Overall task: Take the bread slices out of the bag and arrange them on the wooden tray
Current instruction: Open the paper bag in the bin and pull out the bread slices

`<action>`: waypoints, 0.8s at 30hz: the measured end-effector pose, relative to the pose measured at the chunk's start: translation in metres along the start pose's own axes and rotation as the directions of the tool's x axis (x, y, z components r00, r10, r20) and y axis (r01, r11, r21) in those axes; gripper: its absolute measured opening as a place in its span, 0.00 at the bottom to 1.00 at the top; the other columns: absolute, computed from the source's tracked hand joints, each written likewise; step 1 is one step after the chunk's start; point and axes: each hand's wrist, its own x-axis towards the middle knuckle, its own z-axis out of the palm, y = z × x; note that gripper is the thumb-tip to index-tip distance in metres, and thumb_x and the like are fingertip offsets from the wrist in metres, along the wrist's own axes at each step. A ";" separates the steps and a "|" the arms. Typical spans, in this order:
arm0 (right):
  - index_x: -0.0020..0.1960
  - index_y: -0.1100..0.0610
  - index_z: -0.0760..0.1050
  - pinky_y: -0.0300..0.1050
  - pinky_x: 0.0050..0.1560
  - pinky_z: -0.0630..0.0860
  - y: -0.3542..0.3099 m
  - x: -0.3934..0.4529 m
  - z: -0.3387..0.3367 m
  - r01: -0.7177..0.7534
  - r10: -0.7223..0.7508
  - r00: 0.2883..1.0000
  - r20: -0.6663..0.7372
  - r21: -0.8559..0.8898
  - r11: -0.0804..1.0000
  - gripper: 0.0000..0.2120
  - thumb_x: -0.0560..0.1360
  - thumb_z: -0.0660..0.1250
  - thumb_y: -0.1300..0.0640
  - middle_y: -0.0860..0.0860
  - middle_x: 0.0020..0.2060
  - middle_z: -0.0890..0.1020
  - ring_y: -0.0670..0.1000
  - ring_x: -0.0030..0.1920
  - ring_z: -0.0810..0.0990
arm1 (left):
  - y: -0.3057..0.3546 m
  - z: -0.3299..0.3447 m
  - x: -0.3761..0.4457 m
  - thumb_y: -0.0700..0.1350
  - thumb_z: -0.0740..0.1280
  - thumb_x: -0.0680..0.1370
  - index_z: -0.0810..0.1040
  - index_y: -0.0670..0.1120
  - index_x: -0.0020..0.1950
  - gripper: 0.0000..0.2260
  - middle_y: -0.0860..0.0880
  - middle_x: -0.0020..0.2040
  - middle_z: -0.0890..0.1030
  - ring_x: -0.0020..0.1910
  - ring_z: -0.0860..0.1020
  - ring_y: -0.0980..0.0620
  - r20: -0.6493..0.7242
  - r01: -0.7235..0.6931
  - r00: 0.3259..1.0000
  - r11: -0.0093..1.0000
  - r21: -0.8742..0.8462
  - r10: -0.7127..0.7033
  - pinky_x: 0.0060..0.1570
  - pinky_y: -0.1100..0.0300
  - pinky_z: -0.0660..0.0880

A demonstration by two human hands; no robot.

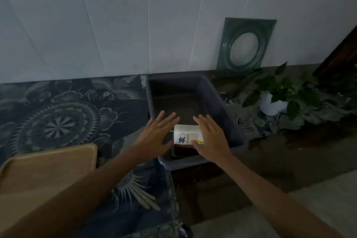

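A white bread bag (186, 135) with a black printed character lies in the near end of a dark grey plastic bin (218, 102). My left hand (157, 133) hovers just left of the bag with fingers spread. My right hand (211, 137) is at the bag's right side, fingers apart, its thumb over the bag's lower right corner. Whether either hand touches the bag is unclear. The wooden tray (48, 168) lies at the lower left, partly hidden under my left forearm. No loose bread slices are in view.
A dark patterned cloth (63, 118) covers the surface left of the bin. A green framed panel (245, 44) leans on the white wall. A leafy plant in a white pot (274, 102) stands to the right of the bin.
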 end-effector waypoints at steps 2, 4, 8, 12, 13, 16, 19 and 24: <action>0.79 0.52 0.63 0.59 0.73 0.68 0.009 0.012 0.004 0.022 -0.023 0.999 0.023 0.026 0.999 0.38 0.73 0.75 0.51 0.52 0.76 0.70 0.56 0.78 0.64 | -0.005 0.008 0.016 0.51 0.64 0.78 0.48 0.59 0.82 0.36 0.57 0.83 0.48 0.81 0.40 0.47 0.061 -0.025 0.998 1.000 -0.017 0.026 0.77 0.39 0.47; 0.75 0.53 0.69 0.57 0.68 0.73 0.018 0.019 0.009 0.043 -0.044 0.999 0.028 0.018 0.999 0.33 0.72 0.75 0.55 0.51 0.70 0.76 0.55 0.72 0.72 | -0.008 0.016 0.028 0.49 0.65 0.77 0.49 0.59 0.82 0.37 0.58 0.83 0.50 0.82 0.44 0.46 0.098 -0.011 0.995 1.000 -0.021 0.013 0.76 0.37 0.50; 0.68 0.54 0.77 0.52 0.58 0.77 0.027 0.031 0.018 0.116 -0.115 0.993 -0.033 0.034 0.993 0.23 0.73 0.73 0.62 0.51 0.60 0.82 0.55 0.59 0.79 | -0.015 0.028 0.046 0.42 0.67 0.75 0.62 0.55 0.80 0.34 0.54 0.79 0.65 0.78 0.64 0.47 0.062 -0.010 0.998 0.995 -0.103 0.017 0.72 0.41 0.68; 0.64 0.54 0.80 0.49 0.52 0.76 0.035 0.037 0.022 0.164 -0.159 0.985 -0.073 0.073 0.984 0.22 0.71 0.73 0.66 0.51 0.54 0.83 0.54 0.53 0.80 | -0.016 0.038 0.053 0.40 0.69 0.75 0.72 0.51 0.74 0.27 0.51 0.69 0.77 0.64 0.74 0.48 0.016 -0.027 0.999 0.992 -0.121 0.030 0.60 0.48 0.77; 0.63 0.55 0.80 0.50 0.51 0.77 0.038 0.038 0.023 0.182 -0.176 0.981 -0.079 0.086 0.979 0.22 0.71 0.73 0.67 0.51 0.53 0.84 0.55 0.52 0.81 | -0.016 0.040 0.055 0.41 0.70 0.75 0.73 0.50 0.72 0.25 0.50 0.67 0.78 0.62 0.75 0.49 0.003 -0.030 1.000 0.992 -0.121 0.030 0.58 0.49 0.78; 0.63 0.57 0.81 0.53 0.50 0.79 0.047 0.043 0.023 0.214 -0.203 0.975 -0.091 0.138 0.967 0.21 0.70 0.74 0.67 0.53 0.52 0.84 0.55 0.51 0.82 | -0.015 0.040 0.060 0.41 0.70 0.77 0.77 0.49 0.69 0.20 0.50 0.61 0.81 0.58 0.77 0.50 -0.054 -0.039 0.998 0.989 -0.143 0.031 0.54 0.52 0.78; 0.63 0.56 0.80 0.52 0.49 0.81 0.057 0.046 0.024 0.242 -0.224 0.969 -0.105 0.215 0.946 0.20 0.72 0.73 0.66 0.52 0.52 0.84 0.54 0.51 0.82 | -0.012 0.038 0.063 0.39 0.69 0.77 0.78 0.49 0.67 0.18 0.51 0.60 0.81 0.55 0.79 0.51 -0.094 -0.059 0.995 0.983 -0.176 0.043 0.51 0.56 0.79; 0.60 0.59 0.83 0.51 0.51 0.83 0.074 0.055 0.028 0.282 -0.256 0.959 -0.118 0.411 0.867 0.15 0.74 0.74 0.67 0.53 0.52 0.86 0.52 0.52 0.85 | -0.009 0.035 0.061 0.36 0.70 0.77 0.83 0.45 0.61 0.13 0.49 0.56 0.84 0.53 0.83 0.52 -0.118 0.004 0.992 0.962 -0.274 -0.038 0.52 0.58 0.80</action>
